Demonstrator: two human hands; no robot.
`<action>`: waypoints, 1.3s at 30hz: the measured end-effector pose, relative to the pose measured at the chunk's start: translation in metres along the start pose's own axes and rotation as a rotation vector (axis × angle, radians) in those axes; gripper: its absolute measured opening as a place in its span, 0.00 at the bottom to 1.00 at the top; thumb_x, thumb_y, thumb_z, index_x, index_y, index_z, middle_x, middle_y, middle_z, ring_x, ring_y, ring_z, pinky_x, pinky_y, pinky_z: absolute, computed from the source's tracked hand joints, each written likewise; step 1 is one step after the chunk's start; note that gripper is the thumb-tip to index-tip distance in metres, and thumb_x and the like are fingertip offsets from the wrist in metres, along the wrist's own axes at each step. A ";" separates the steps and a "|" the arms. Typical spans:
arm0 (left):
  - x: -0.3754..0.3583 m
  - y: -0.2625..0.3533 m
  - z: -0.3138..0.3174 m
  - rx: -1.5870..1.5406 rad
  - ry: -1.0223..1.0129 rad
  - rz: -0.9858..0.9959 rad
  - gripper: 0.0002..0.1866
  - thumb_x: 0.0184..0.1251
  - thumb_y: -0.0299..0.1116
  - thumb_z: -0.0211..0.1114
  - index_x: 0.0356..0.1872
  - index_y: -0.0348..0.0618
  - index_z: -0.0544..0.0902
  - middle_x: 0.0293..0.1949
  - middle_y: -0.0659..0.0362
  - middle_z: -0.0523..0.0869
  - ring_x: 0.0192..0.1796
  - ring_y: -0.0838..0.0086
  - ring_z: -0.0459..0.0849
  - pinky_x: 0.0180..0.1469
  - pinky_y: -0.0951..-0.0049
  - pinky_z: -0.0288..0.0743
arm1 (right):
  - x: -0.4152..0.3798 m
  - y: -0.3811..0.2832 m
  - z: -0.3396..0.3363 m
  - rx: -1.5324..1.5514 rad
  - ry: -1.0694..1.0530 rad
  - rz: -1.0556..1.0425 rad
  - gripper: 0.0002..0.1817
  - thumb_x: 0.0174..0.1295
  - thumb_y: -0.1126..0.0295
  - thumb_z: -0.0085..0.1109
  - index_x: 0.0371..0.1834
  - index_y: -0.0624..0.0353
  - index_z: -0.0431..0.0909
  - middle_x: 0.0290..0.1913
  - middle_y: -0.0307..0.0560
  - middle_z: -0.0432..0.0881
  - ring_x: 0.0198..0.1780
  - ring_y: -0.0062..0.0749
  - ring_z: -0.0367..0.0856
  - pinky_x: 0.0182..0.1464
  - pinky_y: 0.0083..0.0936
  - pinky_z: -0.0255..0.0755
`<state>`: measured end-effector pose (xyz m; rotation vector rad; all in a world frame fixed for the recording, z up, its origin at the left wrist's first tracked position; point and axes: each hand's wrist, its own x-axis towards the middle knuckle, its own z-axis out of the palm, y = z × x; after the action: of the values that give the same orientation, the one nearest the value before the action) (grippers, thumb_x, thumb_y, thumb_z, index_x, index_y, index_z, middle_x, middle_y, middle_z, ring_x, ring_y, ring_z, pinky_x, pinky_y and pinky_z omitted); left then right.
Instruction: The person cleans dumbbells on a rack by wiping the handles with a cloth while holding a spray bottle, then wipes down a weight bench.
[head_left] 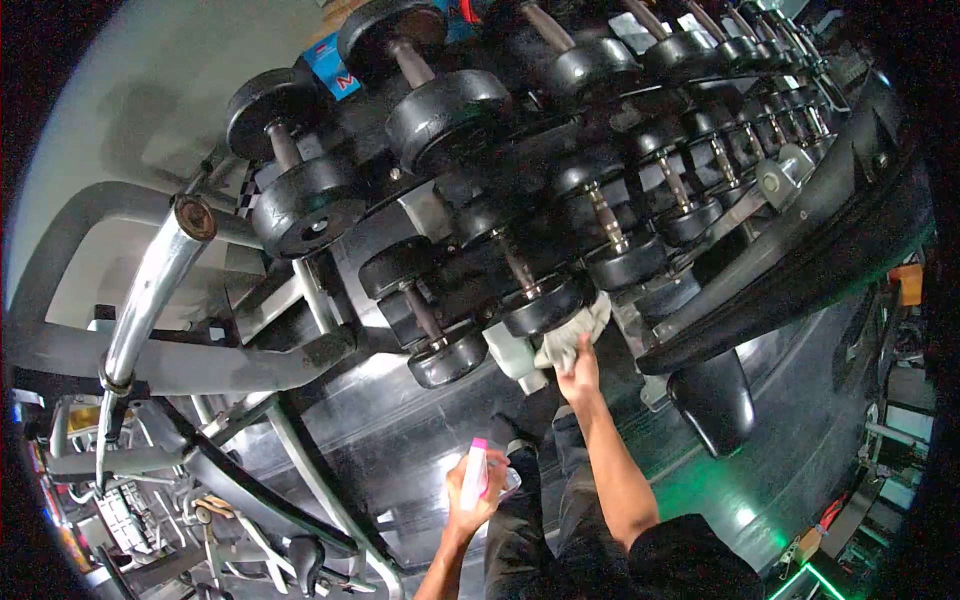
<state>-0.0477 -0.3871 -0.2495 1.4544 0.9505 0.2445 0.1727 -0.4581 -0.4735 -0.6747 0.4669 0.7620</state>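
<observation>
While the right hand has its grip closed on a cloth at a lower-row dumbbell, the left hand clasps a spray bottle, and how much is done or left, I cannot tell.

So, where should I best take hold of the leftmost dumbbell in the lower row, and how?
I would grip the bare handle, the thin middle between its wide round heads. Better come from above, slightly from the left, because the next dumbbell lies close on the right.
</observation>
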 end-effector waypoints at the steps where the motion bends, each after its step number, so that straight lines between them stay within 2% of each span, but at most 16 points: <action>1: 0.001 -0.001 0.001 -0.018 0.011 0.054 0.03 0.62 0.26 0.62 0.35 0.40 0.82 0.18 0.63 0.81 0.22 0.84 0.79 0.25 0.80 0.70 | -0.006 0.001 -0.001 -0.029 -0.021 -0.040 0.22 0.67 0.50 0.51 0.54 0.55 0.73 0.45 0.39 0.82 0.44 0.32 0.82 0.46 0.30 0.77; 4: 0.003 -0.001 0.003 -0.029 0.034 0.064 0.03 0.62 0.24 0.62 0.36 0.39 0.81 0.19 0.63 0.81 0.21 0.84 0.78 0.25 0.80 0.71 | -0.003 0.007 -0.024 -0.052 -0.120 -0.081 0.27 0.65 0.47 0.52 0.59 0.55 0.70 0.50 0.41 0.81 0.45 0.32 0.82 0.45 0.31 0.78; 7: 0.000 -0.001 0.007 -0.104 0.033 0.092 0.03 0.63 0.23 0.61 0.37 0.38 0.80 0.22 0.61 0.82 0.22 0.83 0.78 0.26 0.80 0.72 | 0.047 0.028 -0.047 0.203 0.144 0.254 0.23 0.69 0.45 0.44 0.51 0.52 0.73 0.43 0.41 0.81 0.40 0.34 0.82 0.39 0.33 0.78; 10: -0.006 -0.009 0.005 -0.066 -0.023 0.062 0.03 0.63 0.23 0.61 0.37 0.37 0.80 0.25 0.60 0.83 0.24 0.81 0.80 0.27 0.79 0.73 | 0.103 0.074 -0.071 0.094 0.111 0.250 0.10 0.70 0.59 0.45 0.45 0.47 0.75 0.40 0.41 0.81 0.37 0.35 0.81 0.37 0.45 0.77; 12: -0.011 -0.013 0.001 -0.050 -0.038 0.005 0.03 0.63 0.24 0.62 0.37 0.38 0.80 0.25 0.60 0.83 0.25 0.81 0.81 0.28 0.78 0.74 | 0.110 0.086 -0.046 0.203 0.383 0.363 0.07 0.68 0.63 0.48 0.41 0.47 0.75 0.38 0.41 0.80 0.35 0.36 0.80 0.36 0.45 0.77; 13: -0.013 -0.018 0.000 -0.062 -0.018 -0.008 0.04 0.63 0.24 0.62 0.37 0.38 0.80 0.25 0.59 0.84 0.25 0.81 0.81 0.28 0.78 0.75 | 0.086 0.080 -0.015 0.094 0.418 0.293 0.07 0.67 0.69 0.46 0.37 0.55 0.75 0.36 0.45 0.79 0.33 0.37 0.79 0.35 0.33 0.77; 14: -0.015 -0.020 -0.001 -0.075 0.002 -0.017 0.04 0.62 0.24 0.62 0.37 0.38 0.80 0.25 0.59 0.84 0.25 0.81 0.81 0.28 0.78 0.75 | 0.078 0.075 -0.013 0.089 0.412 0.286 0.07 0.67 0.69 0.46 0.37 0.55 0.75 0.36 0.45 0.79 0.33 0.37 0.79 0.35 0.33 0.77; 18: -0.023 -0.007 -0.012 -0.065 0.021 -0.034 0.04 0.62 0.24 0.62 0.38 0.38 0.80 0.25 0.60 0.85 0.25 0.81 0.81 0.28 0.78 0.75 | 0.030 0.037 0.011 0.053 0.223 0.407 0.08 0.67 0.78 0.42 0.35 0.70 0.73 0.39 0.55 0.78 0.37 0.38 0.79 0.41 0.25 0.79; 20: -0.025 0.004 -0.018 0.026 0.040 0.006 0.05 0.63 0.26 0.62 0.38 0.38 0.80 0.25 0.60 0.85 0.25 0.81 0.82 0.28 0.78 0.75 | 0.017 0.012 0.003 -0.004 0.071 0.333 0.14 0.70 0.71 0.43 0.49 0.71 0.73 0.50 0.58 0.79 0.51 0.42 0.79 0.54 0.32 0.78; 22: -0.034 0.014 -0.024 0.011 0.079 0.065 0.05 0.63 0.27 0.63 0.38 0.38 0.80 0.24 0.60 0.84 0.25 0.81 0.82 0.29 0.78 0.75 | -0.024 -0.029 0.036 0.157 -0.357 0.341 0.18 0.72 0.64 0.41 0.54 0.66 0.73 0.53 0.53 0.79 0.54 0.41 0.78 0.60 0.37 0.74; 24: -0.043 0.037 -0.029 -0.090 0.131 -0.046 0.05 0.61 0.24 0.60 0.38 0.37 0.79 0.21 0.57 0.84 0.25 0.77 0.83 0.32 0.74 0.77 | -0.066 -0.070 0.067 0.115 -0.192 0.166 0.22 0.70 0.55 0.46 0.63 0.51 0.70 0.62 0.40 0.75 0.63 0.33 0.72 0.68 0.41 0.62; 26: -0.053 0.056 -0.032 -0.119 0.117 -0.019 0.06 0.63 0.27 0.63 0.40 0.38 0.79 0.25 0.62 0.84 0.25 0.81 0.81 0.28 0.78 0.73 | -0.094 -0.103 0.085 -0.039 -0.382 0.077 0.25 0.69 0.51 0.42 0.67 0.46 0.66 0.67 0.38 0.70 0.67 0.37 0.68 0.73 0.49 0.48; 30: -0.069 0.076 -0.033 -0.323 0.117 0.165 0.08 0.64 0.26 0.62 0.42 0.37 0.77 0.26 0.61 0.82 0.25 0.81 0.80 0.28 0.78 0.73 | -0.144 -0.150 0.107 -0.066 -0.324 0.171 0.27 0.67 0.50 0.46 0.66 0.48 0.66 0.67 0.43 0.70 0.67 0.44 0.68 0.67 0.62 0.56; 34: -0.096 0.108 -0.036 -0.287 0.055 0.173 0.07 0.63 0.25 0.62 0.40 0.36 0.77 0.24 0.60 0.81 0.24 0.80 0.80 0.27 0.78 0.72 | -0.212 -0.170 0.129 -0.291 -0.005 0.169 0.17 0.61 0.65 0.58 0.54 0.54 0.75 0.55 0.42 0.80 0.57 0.38 0.77 0.58 0.46 0.71; 36: -0.108 0.117 -0.039 -0.168 0.052 0.189 0.05 0.61 0.23 0.60 0.37 0.34 0.78 0.29 0.58 0.82 0.25 0.77 0.82 0.28 0.76 0.73 | -0.221 -0.164 0.094 -0.500 -0.237 0.044 0.16 0.59 0.69 0.59 0.51 0.55 0.75 0.49 0.43 0.82 0.51 0.38 0.80 0.55 0.41 0.73; 39: -0.131 0.134 -0.036 -0.199 0.039 0.246 0.05 0.61 0.23 0.62 0.37 0.34 0.78 0.28 0.57 0.82 0.24 0.76 0.82 0.27 0.76 0.73 | -0.272 -0.166 0.113 -0.161 -0.137 0.256 0.17 0.59 0.70 0.58 0.53 0.56 0.74 0.51 0.44 0.81 0.52 0.38 0.80 0.56 0.39 0.73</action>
<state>-0.1013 -0.4259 -0.0704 1.3838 0.7544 0.5354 0.1399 -0.5952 -0.1659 -0.7143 0.3725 1.0899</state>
